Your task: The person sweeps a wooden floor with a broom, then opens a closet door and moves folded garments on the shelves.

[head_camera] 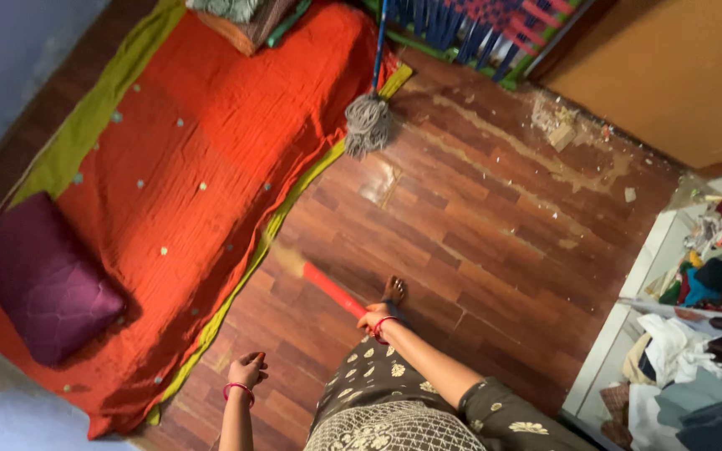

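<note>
Fingers of the right hand [373, 320] are wrapped tight around the red handle of a blurred straw broom [327, 288], which slants up and to the left across the dark wood-plank floor [478, 250]; its pale bristle end lies just beside the yellow-green border of the orange quilted mattress cover [202, 175]. The left hand [246, 369], with a red bangle at the wrist, hangs loosely curled with nothing in it, above the floor near the quilt's edge. A bare foot [394, 291] stands just beyond the right hand. A purple square cushion [39, 280] rests on the quilt. A grey string mop [368, 124] leans at the quilt's far corner, and open white shelves of folded clothes [695, 334] stand at the right.
</note>
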